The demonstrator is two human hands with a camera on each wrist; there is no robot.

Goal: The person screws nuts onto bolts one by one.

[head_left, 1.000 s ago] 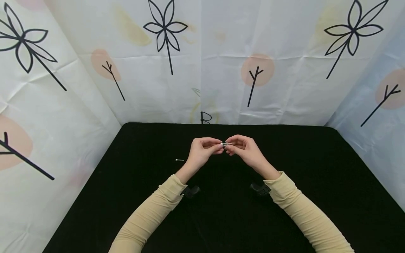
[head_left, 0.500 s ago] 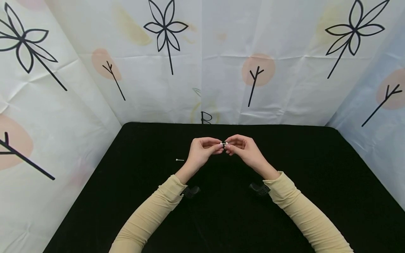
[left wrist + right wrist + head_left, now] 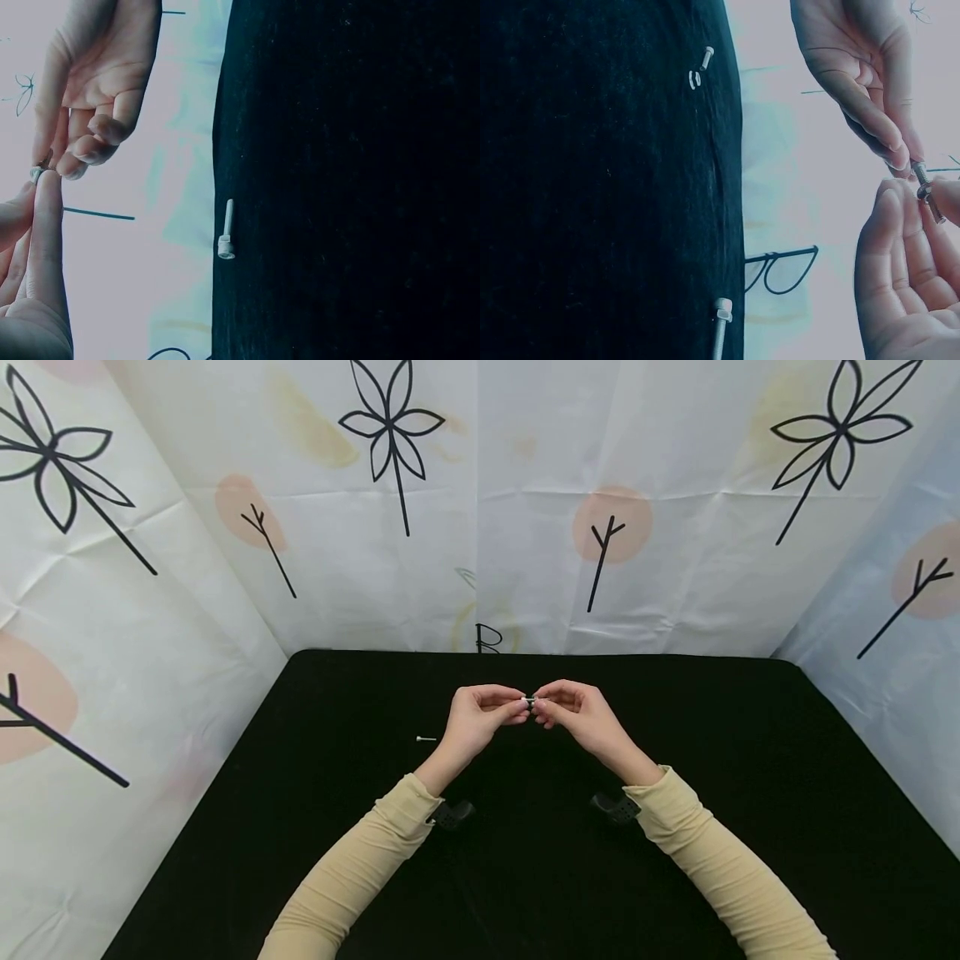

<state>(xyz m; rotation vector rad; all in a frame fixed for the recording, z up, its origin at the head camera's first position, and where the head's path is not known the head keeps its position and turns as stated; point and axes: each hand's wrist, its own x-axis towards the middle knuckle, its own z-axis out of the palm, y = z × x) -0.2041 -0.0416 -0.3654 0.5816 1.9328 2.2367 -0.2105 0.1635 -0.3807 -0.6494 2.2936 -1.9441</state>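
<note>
Both hands meet above the far middle of the table in the head view. My left hand [image 3: 480,718] pinches one end of a small metal bolt [image 3: 921,175] between thumb and fingertips. On the bolt's threaded shaft sits a nut [image 3: 924,193], which the thumb and fingers of my right hand [image 3: 581,714] pinch. The shaft's far end sticks out past the nut, beside the right fingers. To the left of the left wrist lies another bolt [image 3: 425,739]; the left wrist view shows this bolt [image 3: 227,244] with a nut close to its head.
The right wrist view shows a short bolt [image 3: 707,58] and small rings [image 3: 694,79] on the black tablecloth [image 3: 607,187]. A patterned white curtain [image 3: 525,577] rises behind the table. Black wrist devices [image 3: 453,815] hang under both cuffs.
Both hands stay in nearly the same place, fingertips still on the bolt and nut. Slightly less of the bolt shows between the fingertips.
</note>
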